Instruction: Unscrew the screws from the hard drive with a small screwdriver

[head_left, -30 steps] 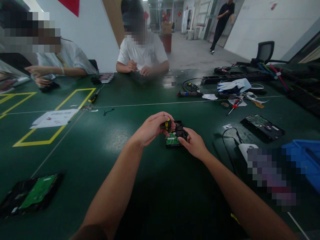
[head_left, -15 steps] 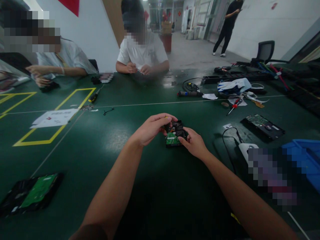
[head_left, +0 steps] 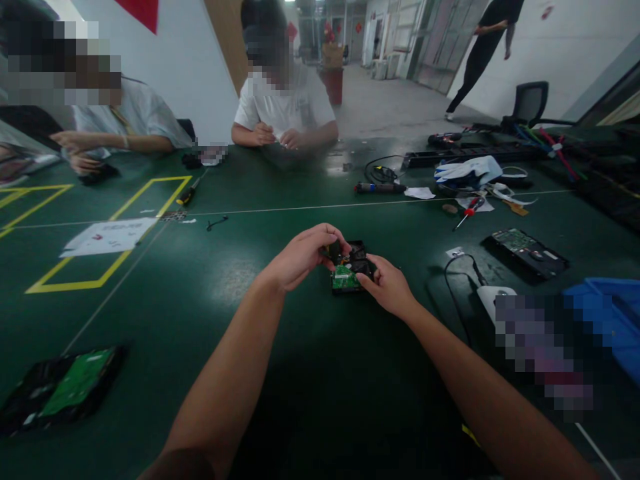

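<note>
Left grip (head_left: 306,255) clutches a dark tool handle (head_left: 334,251); right grip (head_left: 389,288) clasps a hard drive (head_left: 346,279) at frame center.

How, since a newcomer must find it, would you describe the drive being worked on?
On the dark green table, find the left hand and right hand, close together at the centre. Between them is a black drive with a green circuit board on its near part; unlike the lower-left drive and right-side drive, it alone is touched.
</note>
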The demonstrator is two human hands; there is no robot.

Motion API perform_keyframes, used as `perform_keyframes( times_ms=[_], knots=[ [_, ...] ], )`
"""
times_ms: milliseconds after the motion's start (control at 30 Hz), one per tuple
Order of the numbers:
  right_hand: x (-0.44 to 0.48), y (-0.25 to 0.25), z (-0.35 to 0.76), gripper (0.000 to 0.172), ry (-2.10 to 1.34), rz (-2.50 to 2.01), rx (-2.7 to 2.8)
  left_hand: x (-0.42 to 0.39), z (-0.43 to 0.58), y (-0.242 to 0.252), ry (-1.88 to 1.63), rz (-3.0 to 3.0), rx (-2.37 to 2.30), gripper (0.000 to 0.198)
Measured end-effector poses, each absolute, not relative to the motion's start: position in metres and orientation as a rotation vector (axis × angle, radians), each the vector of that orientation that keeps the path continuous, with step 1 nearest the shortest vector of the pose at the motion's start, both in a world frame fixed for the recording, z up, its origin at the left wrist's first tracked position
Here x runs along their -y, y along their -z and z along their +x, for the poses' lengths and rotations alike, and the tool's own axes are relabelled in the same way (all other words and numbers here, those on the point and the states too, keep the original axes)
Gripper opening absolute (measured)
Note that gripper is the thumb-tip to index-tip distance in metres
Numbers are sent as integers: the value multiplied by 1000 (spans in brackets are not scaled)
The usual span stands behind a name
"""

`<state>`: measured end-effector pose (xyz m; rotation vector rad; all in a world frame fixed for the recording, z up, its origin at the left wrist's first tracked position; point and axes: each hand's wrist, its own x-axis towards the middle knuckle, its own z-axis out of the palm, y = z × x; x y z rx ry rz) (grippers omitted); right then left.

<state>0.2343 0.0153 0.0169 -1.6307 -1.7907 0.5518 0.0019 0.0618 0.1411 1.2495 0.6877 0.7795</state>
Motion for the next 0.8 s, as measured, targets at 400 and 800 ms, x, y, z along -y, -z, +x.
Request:
perform_keyframes(
  times_ms=[400,800],
  knots=[
    [-14,-21,233,58,-530,-1633,1782,-61,1,-143,-761,1209,-712,20],
    [-14,-19,234,58,-547,-1640,1785,-64,-5,-144,-817,1273,-774,17]
  ],
)
